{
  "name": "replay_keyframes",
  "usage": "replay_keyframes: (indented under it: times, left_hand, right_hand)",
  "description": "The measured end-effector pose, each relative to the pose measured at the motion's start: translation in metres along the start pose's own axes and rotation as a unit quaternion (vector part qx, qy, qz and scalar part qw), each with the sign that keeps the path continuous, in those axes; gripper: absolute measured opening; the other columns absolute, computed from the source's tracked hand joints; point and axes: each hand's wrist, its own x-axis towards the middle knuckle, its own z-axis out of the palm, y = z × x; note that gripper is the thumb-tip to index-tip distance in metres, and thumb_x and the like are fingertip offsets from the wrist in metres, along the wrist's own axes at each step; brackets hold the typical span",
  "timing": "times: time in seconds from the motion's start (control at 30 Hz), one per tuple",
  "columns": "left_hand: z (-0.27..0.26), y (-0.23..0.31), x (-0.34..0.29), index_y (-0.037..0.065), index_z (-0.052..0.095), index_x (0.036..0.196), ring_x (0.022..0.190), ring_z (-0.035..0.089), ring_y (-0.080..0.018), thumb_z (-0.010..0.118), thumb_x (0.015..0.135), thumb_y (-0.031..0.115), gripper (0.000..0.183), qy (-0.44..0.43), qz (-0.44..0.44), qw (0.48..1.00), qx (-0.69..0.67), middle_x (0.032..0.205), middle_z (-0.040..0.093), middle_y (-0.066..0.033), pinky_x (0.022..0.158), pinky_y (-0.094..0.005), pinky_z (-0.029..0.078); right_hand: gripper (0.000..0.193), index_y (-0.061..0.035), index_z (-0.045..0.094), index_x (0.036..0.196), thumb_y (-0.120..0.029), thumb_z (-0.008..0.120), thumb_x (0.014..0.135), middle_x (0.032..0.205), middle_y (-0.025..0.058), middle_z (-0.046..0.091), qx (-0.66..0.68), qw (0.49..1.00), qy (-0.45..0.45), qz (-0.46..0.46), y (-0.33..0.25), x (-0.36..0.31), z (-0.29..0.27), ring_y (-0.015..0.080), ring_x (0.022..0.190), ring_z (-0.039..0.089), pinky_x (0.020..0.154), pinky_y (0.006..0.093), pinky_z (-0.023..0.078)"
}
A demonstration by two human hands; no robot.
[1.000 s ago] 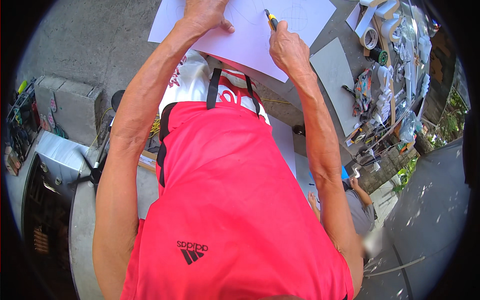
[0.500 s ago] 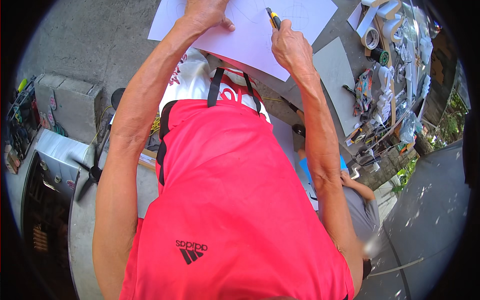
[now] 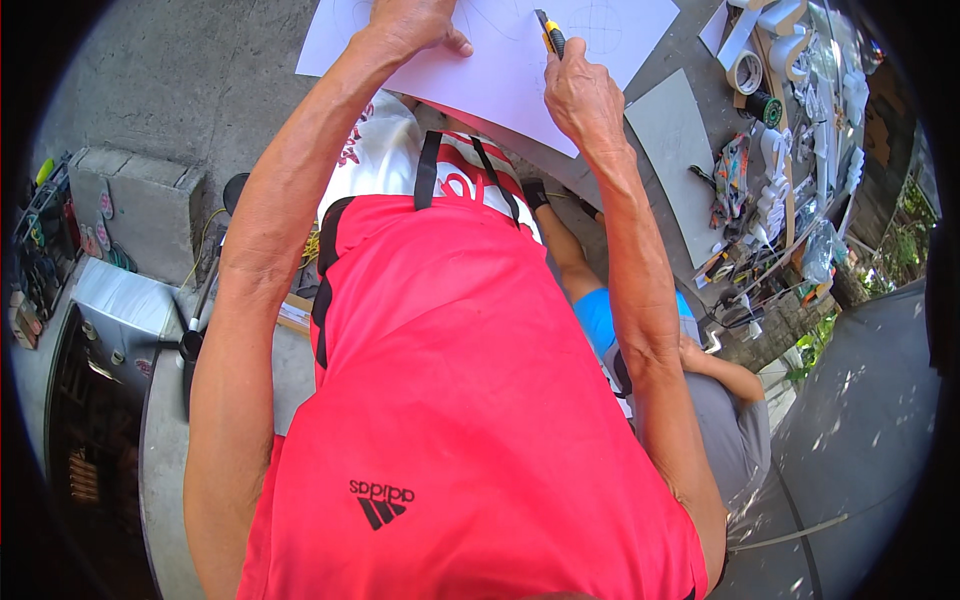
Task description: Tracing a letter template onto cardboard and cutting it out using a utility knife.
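Observation:
A large white sheet (image 3: 490,88) lies across the top of the view, with thin curved lines and a gridded circle drawn on it. My left hand (image 3: 415,22) rests on the sheet with its thumb stretched out; the far fingers run out of view. Closed in my right hand (image 3: 585,98) is a yellow and black utility knife (image 3: 552,36). Its front end points away from me, at the sheet near the drawn lines. Whether the blade touches the sheet is too small to tell.
Right of the sheet lie a grey flat board (image 3: 675,160), a tape roll (image 3: 745,73), a dark green spool (image 3: 763,108) and piled white cut pieces (image 3: 772,205). Another person in a grey shirt (image 3: 715,425) is close by my right arm. A fan (image 3: 190,345) stands at left.
The other person has shifted left toward me, and more of their leg and blue shorts shows. My hands stay nearly in place, with the knife still in the right one.

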Motion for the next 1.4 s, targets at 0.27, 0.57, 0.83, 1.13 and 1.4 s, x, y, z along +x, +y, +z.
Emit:
replay_keyframes:
  times: [0.27,0.57,0.83,1.13,1.4]
  left_hand:
    - [0.000,-0.001,0.002,0.034,0.033,0.159,0.151,-0.001,-0.0560,0.099,0.041,0.039,0.135,-0.014,-0.001,1.000,0.003,0.171,0.007,-0.0115,0.105,-0.0873,0.011]
    - [-0.003,0.002,0.002,0.034,0.033,0.159,0.151,0.000,-0.0558,0.100,0.042,0.040,0.135,-0.026,-0.010,0.999,0.015,0.171,0.008,-0.0111,0.105,-0.0868,0.013]
    - [-0.004,0.002,0.002,0.034,0.033,0.159,0.151,0.000,-0.0557,0.099,0.043,0.042,0.134,-0.027,-0.010,1.000,0.011,0.171,0.008,-0.0111,0.105,-0.0871,0.012]
    - [-0.004,0.004,0.000,0.033,0.035,0.158,0.151,0.000,-0.0554,0.099,0.044,0.040,0.131,-0.017,-0.006,1.000,-0.002,0.171,0.009,-0.0122,0.107,-0.0855,0.011]
    - [0.036,-0.011,0.001,0.047,0.037,0.154,0.152,0.008,-0.0530,0.096,0.048,0.044,0.121,0.095,0.025,0.995,0.025,0.171,0.015,-0.0028,0.102,-0.0887,0.018]
  right_hand:
    - [0.026,-0.0039,0.044,0.100,-0.029,0.046,0.105,0.067,0.0245,0.067,0.038,0.999,0.000,-0.004,0.005,-0.003,0.005,0.0463,0.066,0.068,0.061,0.0562,0.052]
    - [0.026,-0.0036,0.043,0.100,-0.029,0.048,0.105,0.068,0.0234,0.067,0.038,0.999,0.001,0.007,0.004,-0.003,0.009,0.0458,0.066,0.068,0.060,0.0559,0.052]
    - [0.024,-0.0027,0.040,0.100,-0.023,0.051,0.104,0.073,0.0244,0.066,0.084,0.995,0.036,-0.026,0.018,-0.003,0.029,0.0468,0.066,0.067,0.057,0.0557,0.051]
    - [0.023,-0.0046,0.038,0.102,-0.023,0.051,0.105,0.065,0.0263,0.062,0.129,0.988,0.065,-0.054,0.025,-0.001,0.035,0.0485,0.061,0.063,0.053,0.0572,0.049]
    - [0.021,-0.0043,0.038,0.101,-0.019,0.052,0.104,0.069,0.0256,0.061,0.163,0.983,0.067,-0.046,0.027,-0.003,0.040,0.0489,0.062,0.063,0.055,0.0566,0.049]
